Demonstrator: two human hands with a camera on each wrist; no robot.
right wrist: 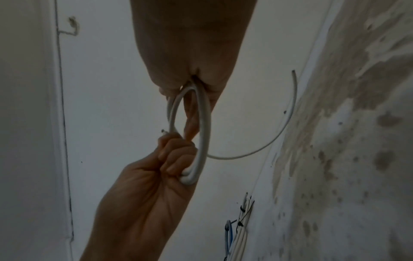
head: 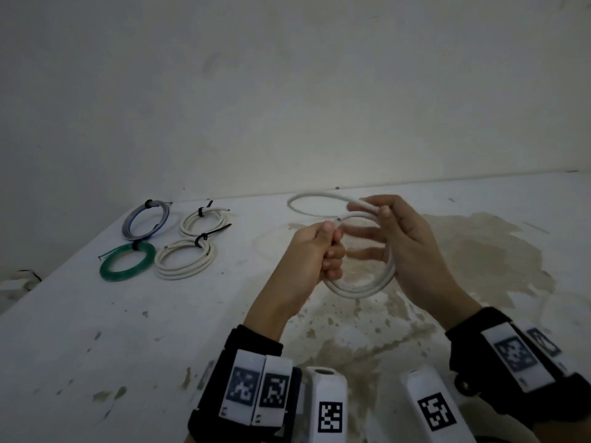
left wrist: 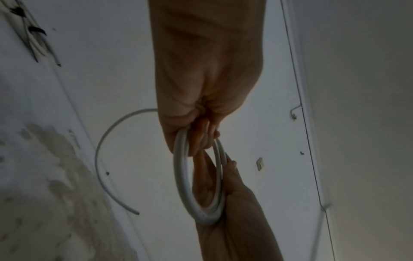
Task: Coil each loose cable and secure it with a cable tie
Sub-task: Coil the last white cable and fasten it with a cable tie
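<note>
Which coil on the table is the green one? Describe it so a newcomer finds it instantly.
Look to the far left of the white table, where four tied coils lie in a cluster. The green coil is the near-left one, beside a white coil and in front of the blue-grey coil. It alone is green.

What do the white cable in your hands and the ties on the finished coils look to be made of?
White cable: likely a smooth, matte plastic jacket, probably PVC; it holds springy round loops, and the cut end looks dark inside. Black ties on the finished coils: thin, stiff strips with straight tails sticking out, probably nylon zip ties; too small to confirm.
</note>
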